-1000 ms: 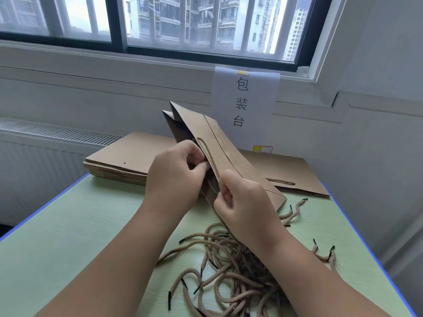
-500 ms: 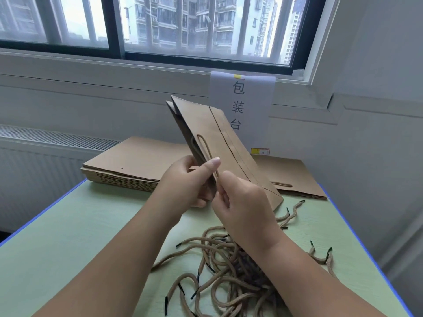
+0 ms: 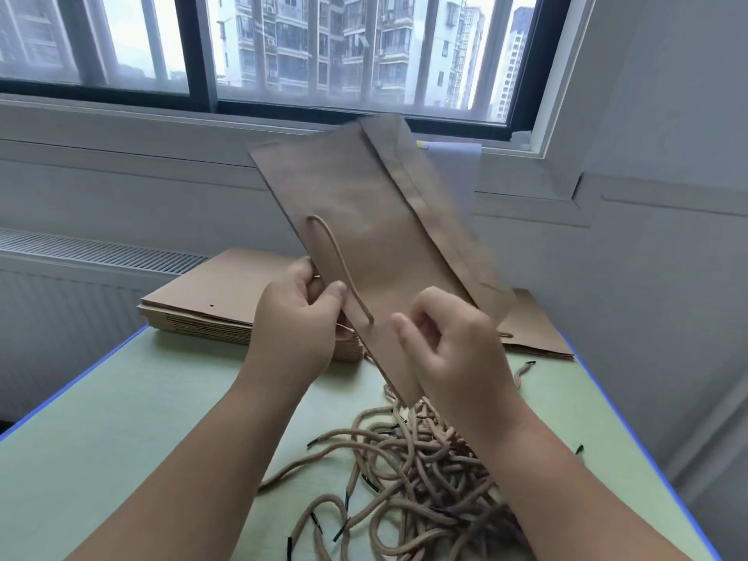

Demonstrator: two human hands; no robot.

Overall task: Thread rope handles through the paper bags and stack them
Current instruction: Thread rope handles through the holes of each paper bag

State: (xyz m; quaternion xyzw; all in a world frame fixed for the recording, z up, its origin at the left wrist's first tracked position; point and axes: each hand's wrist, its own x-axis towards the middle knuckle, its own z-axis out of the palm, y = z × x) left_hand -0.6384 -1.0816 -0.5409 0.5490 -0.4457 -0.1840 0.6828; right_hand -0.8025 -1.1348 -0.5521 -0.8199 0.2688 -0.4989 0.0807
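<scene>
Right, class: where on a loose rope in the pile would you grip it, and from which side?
Pinch it just behind a black tip, coming from the left and above: tips stick out of the pile there, flat on the table, while the middles are tangled.

Left hand (image 3: 295,325) pinching paper bag (image 3: 364,204), right hand (image 3: 457,350) fingers curled

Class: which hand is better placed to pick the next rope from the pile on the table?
Right, probably. The right hand hangs just above the rope pile, while the left hand grips the paper bag beside its threaded handle.
</scene>
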